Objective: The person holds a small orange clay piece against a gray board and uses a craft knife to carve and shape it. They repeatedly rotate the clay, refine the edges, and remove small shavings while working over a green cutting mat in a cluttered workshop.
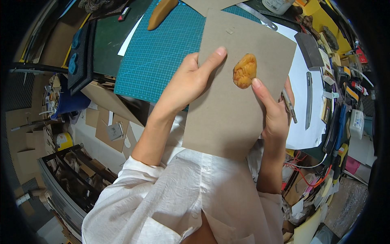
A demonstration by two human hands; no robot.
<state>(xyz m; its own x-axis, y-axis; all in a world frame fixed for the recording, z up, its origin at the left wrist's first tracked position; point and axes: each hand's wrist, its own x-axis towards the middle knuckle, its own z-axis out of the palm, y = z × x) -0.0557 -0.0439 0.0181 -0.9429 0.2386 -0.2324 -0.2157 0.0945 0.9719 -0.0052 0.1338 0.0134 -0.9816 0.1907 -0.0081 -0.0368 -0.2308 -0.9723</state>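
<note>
A grey-brown cardboard sheet [219,118] is held up in front of me. My left hand [189,79] grips its left edge, thumb on top and fingers hidden behind. On the sheet's upper right part lies an orange-brown, wrinkled, translucent lump like a piece of amber [245,71]. My right hand [276,112] holds the sheet's right side, and its thumb tip touches the lump's lower edge. A slim metallic pen-like tool [289,106] sticks out from the fingers of that hand, pointing down. Near the sheet's top is a small pale patch [230,31].
Under the sheet lie a teal cutting mat [154,61] and white paper [302,130] with a grey utility knife [308,99]. A tan curved piece [162,14] and a metal ruler [258,16] sit at the back. Tools crowd the right, including a dark grey block [308,51].
</note>
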